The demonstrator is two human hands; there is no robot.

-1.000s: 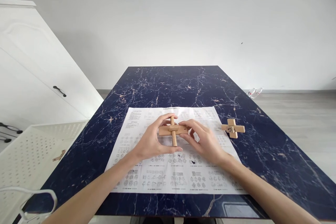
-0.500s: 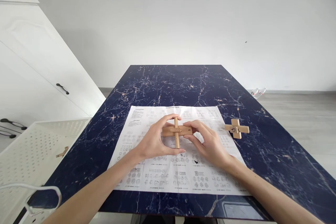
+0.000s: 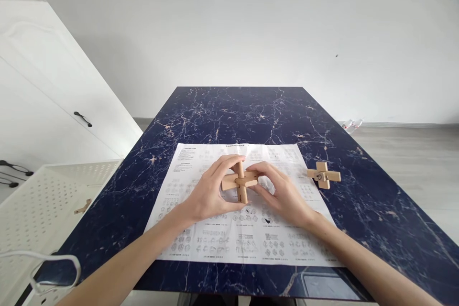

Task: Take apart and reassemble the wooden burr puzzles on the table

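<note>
Between my two hands is a wooden interlocking puzzle (image 3: 241,181), its crossed pieces in light wood, held just over a printed sheet (image 3: 215,222). My left hand (image 3: 211,189) grips it from the left, the thumb at the near end of the upright rod and the fingers at its far end. From the right, my right hand (image 3: 281,191) pinches the end of the crosswise piece between thumb and fingers. A second wooden cross puzzle (image 3: 323,175), with a dark mark on its front, lies at the sheet's right edge.
The sheet lies on a dark blue marbled table (image 3: 236,114). To the left stand a white perforated basket (image 3: 43,201) holding a small wooden piece (image 3: 83,206), a white cable (image 3: 68,256) and a white cabinet (image 3: 46,71).
The wooden puzzle has turned in my hands: a piece now points toward me at its middle, and a mark shows on the rod's near end. Both hands keep their hold.
</note>
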